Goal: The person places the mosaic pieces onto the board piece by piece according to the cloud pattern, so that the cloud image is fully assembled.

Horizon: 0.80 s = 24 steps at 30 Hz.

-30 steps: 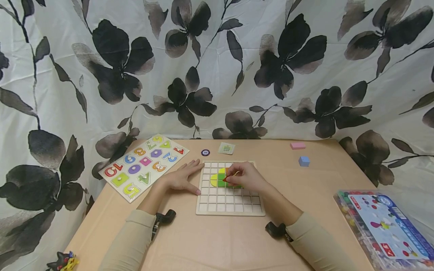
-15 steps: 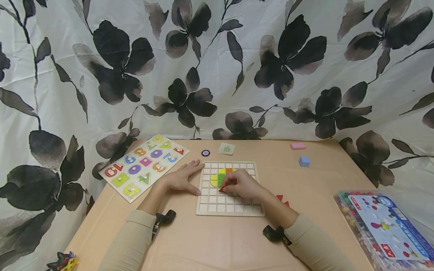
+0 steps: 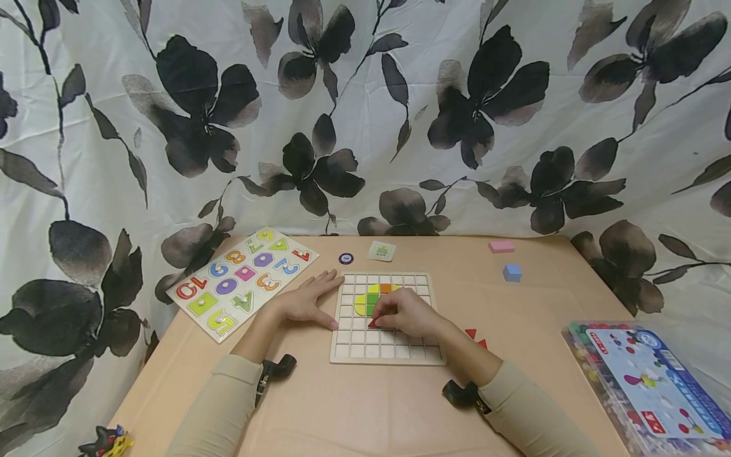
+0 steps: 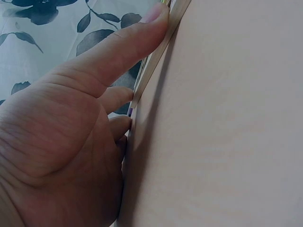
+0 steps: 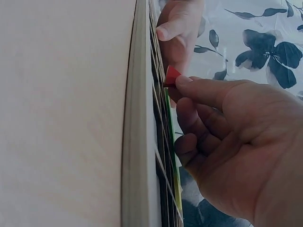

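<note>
A pale grid board (image 3: 360, 352) lies mid-table with yellow, green and orange pieces set in its upper squares. Over its middle, my right hand (image 3: 408, 312) pinches a red triangular piece (image 5: 171, 76) between thumb and fingers, close to the grid just below the green piece (image 3: 372, 299). My left hand (image 3: 302, 301) is spread at the board's left side, its thumb touching the edge; the left wrist view shows the thumb (image 4: 132, 45) on the board's rim. Part of the grid is hidden under the right hand.
Two red triangles (image 3: 471, 333) lie right of the board, partly behind the forearm. A number puzzle board (image 3: 240, 279) sits at left. Farther back are a round token (image 3: 346, 258), a small card (image 3: 381, 250), a pink block (image 3: 501, 246) and a blue cube (image 3: 512, 273). A plastic case (image 3: 645, 381) stands right.
My right hand has moved a little down and toward me with the red triangle, uncovering the orange piece and the two loose red triangles. The left hand stays in place.
</note>
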Available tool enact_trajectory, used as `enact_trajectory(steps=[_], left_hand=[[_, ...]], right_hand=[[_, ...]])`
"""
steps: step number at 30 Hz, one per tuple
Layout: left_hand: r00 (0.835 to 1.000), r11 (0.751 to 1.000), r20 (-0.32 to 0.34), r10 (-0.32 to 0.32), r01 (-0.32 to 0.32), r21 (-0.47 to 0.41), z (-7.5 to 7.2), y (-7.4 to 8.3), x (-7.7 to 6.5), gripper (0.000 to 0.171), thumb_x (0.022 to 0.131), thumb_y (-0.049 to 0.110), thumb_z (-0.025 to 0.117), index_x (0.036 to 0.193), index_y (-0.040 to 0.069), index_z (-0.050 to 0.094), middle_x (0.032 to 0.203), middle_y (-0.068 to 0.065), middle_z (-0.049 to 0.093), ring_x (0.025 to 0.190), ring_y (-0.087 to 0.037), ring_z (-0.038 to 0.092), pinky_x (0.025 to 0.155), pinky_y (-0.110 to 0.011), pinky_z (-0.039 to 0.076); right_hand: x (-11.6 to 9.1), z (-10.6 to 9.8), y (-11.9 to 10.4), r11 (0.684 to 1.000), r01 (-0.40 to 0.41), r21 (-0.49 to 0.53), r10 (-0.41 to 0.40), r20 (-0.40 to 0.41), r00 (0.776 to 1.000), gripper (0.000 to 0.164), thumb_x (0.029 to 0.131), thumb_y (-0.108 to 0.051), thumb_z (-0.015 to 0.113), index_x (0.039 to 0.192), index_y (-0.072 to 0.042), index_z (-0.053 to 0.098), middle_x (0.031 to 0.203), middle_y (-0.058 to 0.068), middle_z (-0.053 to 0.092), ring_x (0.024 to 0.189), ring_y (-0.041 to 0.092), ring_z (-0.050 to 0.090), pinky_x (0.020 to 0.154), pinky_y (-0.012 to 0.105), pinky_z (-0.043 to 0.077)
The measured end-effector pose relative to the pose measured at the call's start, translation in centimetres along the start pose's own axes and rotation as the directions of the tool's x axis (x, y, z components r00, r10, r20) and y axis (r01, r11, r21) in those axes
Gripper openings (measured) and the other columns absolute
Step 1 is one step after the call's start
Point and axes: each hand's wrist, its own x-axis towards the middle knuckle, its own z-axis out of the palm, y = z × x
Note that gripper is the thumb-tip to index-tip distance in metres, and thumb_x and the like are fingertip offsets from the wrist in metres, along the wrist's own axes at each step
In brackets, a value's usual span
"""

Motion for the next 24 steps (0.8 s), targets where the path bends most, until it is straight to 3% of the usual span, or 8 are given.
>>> enact_trajectory(steps=[24], left_hand=[[1.0,1.0,0.006,-0.004,0.004,-0.003,-0.04,0.15,-0.03,0.115,0.078,0.056,0.085,0.168,0.018,0.023,0.176,-0.013,0.003,0.163,-0.036,-0.002,0.132,-0.056,-0.001]], right_hand=[[-0.22,0.25,0.12,0.984,0.02,-0.177,-0.014,0.034,0.999,0.014,0.093,-0.015,0.079,0.106,-0.019,0.083,0.105,-0.01,0.077,0.097,0.008,0.065,0.088,0.029,0.053]])
